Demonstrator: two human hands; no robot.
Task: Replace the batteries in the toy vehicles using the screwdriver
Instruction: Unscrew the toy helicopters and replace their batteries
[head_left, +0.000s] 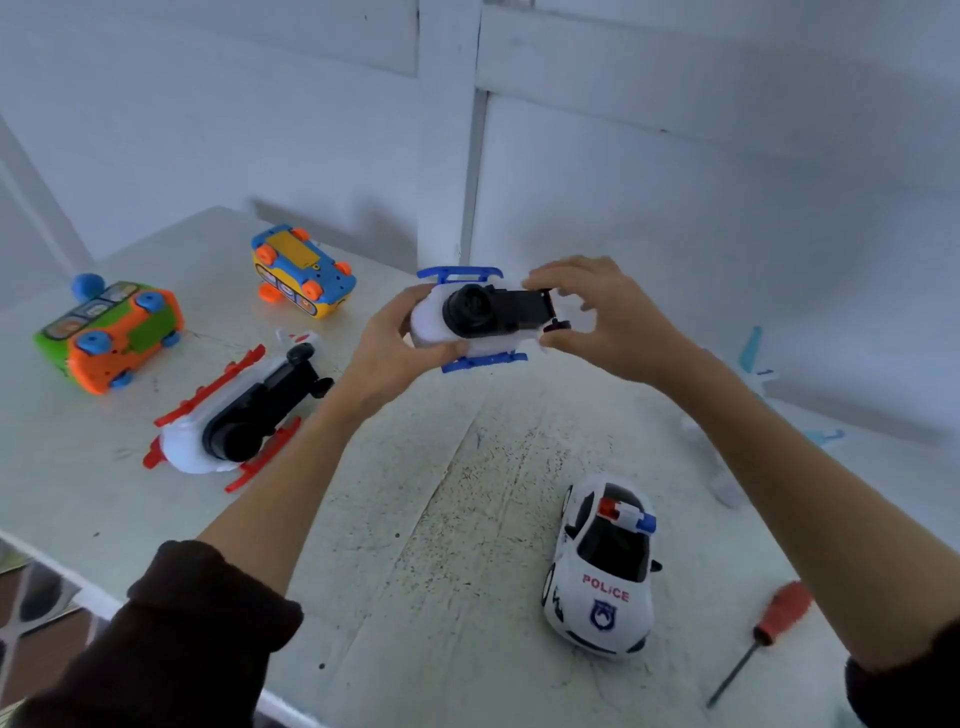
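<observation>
Both hands (395, 343) (597, 317) gripping upturned blue-skid helicopter (478, 317), above table (467, 519)

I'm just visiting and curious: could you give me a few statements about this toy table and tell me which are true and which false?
1. Both hands hold the blue-skid helicopter above the table. True: the left hand and right hand grip its ends.
2. The screwdriver is in the right hand. False: it lies on the table.
3. The police car lies upside down. False: it stands on its wheels.
4. The red-skid helicopter lies belly up. True.
</observation>
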